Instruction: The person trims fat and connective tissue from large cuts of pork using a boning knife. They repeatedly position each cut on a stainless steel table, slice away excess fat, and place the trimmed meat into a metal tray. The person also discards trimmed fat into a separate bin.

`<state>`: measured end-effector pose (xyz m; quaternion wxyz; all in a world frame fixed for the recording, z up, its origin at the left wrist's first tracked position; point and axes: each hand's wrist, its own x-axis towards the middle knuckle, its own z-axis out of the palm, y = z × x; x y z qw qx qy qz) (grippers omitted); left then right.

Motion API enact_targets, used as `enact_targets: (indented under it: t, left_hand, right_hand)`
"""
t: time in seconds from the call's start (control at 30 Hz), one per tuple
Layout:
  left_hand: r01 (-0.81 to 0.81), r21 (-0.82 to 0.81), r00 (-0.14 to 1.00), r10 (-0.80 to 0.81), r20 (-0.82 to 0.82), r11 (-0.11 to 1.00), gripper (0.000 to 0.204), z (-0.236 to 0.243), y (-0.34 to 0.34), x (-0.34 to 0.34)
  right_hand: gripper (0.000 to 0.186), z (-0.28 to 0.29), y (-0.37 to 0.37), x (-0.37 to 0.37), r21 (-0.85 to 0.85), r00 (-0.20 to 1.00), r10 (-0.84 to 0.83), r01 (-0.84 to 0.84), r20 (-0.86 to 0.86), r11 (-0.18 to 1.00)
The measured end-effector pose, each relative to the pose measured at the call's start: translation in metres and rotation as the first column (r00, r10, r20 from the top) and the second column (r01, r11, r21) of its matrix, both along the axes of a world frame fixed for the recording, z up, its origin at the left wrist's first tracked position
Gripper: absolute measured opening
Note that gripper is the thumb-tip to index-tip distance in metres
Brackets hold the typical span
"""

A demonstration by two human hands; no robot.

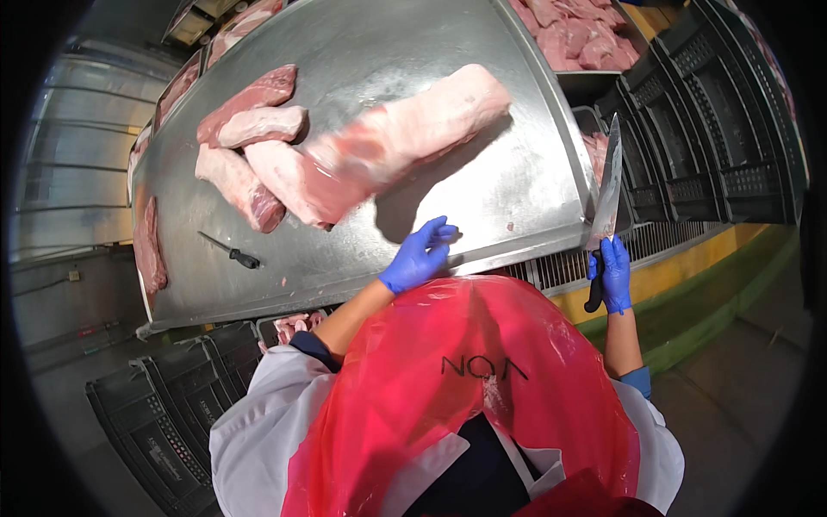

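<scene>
My right hand [615, 276], in a blue glove, grips a large knife [610, 185] off the right edge of the metal table [345, 267]. Its long blade points away from me and its black handle shows below my fingers. Over the near edge of the table is my left hand [419, 256], also gloved in blue, fingers loosely apart and nothing in them. Beyond it lies a long, pale slab of meat [439, 116], slightly blurred at its left part. Smaller cuts of meat [237, 185] lie against its left end. A thin, black-handled tool [231, 250] rests farther left on the steel.
A lone strip of meat [150, 250] lies at the table's left edge. Black plastic crates [715, 112] stand at the right, and more crates [172, 414] at the lower left. A bin of meat pieces [581, 34] is at the far right, above a yellow beam [689, 267].
</scene>
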<state>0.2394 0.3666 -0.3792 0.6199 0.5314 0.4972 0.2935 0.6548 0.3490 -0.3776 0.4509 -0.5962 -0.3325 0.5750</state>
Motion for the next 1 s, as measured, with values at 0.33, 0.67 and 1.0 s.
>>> enact_targets:
  t: [0.33,0.67,1.0]
  left_hand:
    - [0.117,0.332,0.164,0.312,-0.936,0.936,0.093,-0.021,0.277,0.112]
    - [-0.306,-0.374,0.926,0.365,0.097,0.876,0.078,-0.071,0.348,-0.061]
    - [0.382,0.497,0.455,0.309,-0.835,0.779,0.075,-0.070,0.364,0.039]
  right_hand:
    - [0.008,-0.019,0.043,0.017,-0.115,0.997,-0.064,0.058,-0.045,0.992]
    - [0.011,-0.037,0.015,0.032,-0.183,0.988,-0.141,0.127,-0.065,0.975]
    - [0.066,-0.054,0.221,-0.059,0.001,0.963,0.237,-0.239,0.128,0.971]
